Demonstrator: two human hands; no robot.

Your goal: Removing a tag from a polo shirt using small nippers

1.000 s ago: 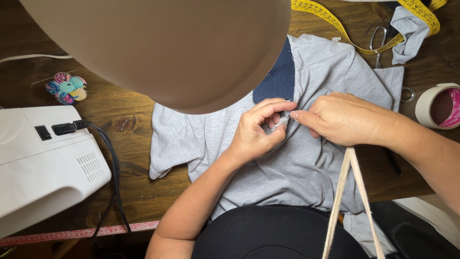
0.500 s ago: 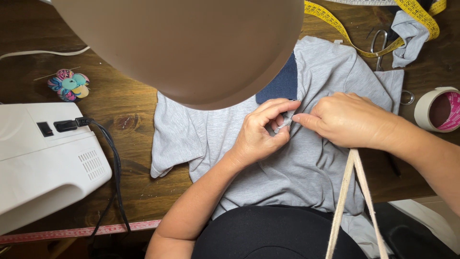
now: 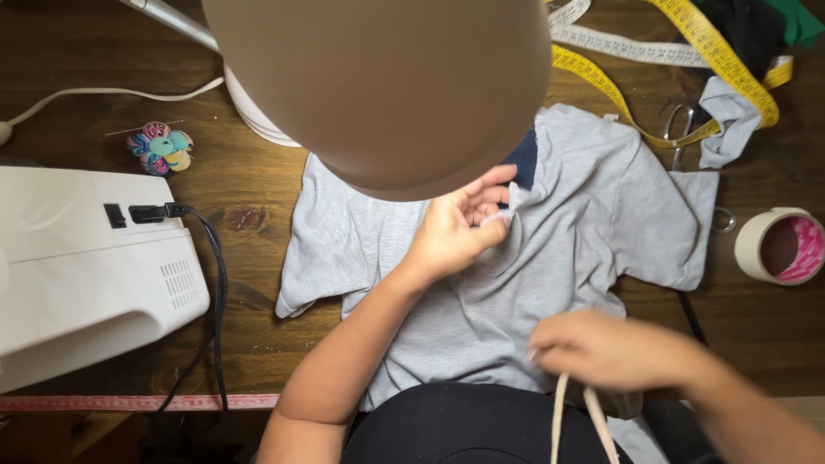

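Observation:
A grey T-shirt (image 3: pixel 593 206) with a dark blue collar patch (image 3: pixel 522 160) lies spread on the wooden table (image 3: pixel 249 185). My left hand (image 3: pixel 460 225) pinches a fold of the grey fabric near the collar between thumb and fingers. My right hand (image 3: pixel 610 348) sits blurred lower down, over the shirt's hem near my lap, fingers closed; whether it grips the fabric or something small I cannot tell. A large tan rounded shape (image 3: pixel 387 86) hides the top of the shirt.
A white sewing machine (image 3: pixel 86 266) with a black cord (image 3: pixel 210 283) stands at the left. A flower-shaped pincushion (image 3: pixel 160 148), yellow tape measure (image 3: pixel 713 51), scissors (image 3: pixel 679 137), tape roll (image 3: pixel 780 246) and a pink tape measure (image 3: pixel 129 402) lie around.
My right hand has left the collar area and moved down toward the hem near my lap. My left hand stays pinching the fabric by the collar.

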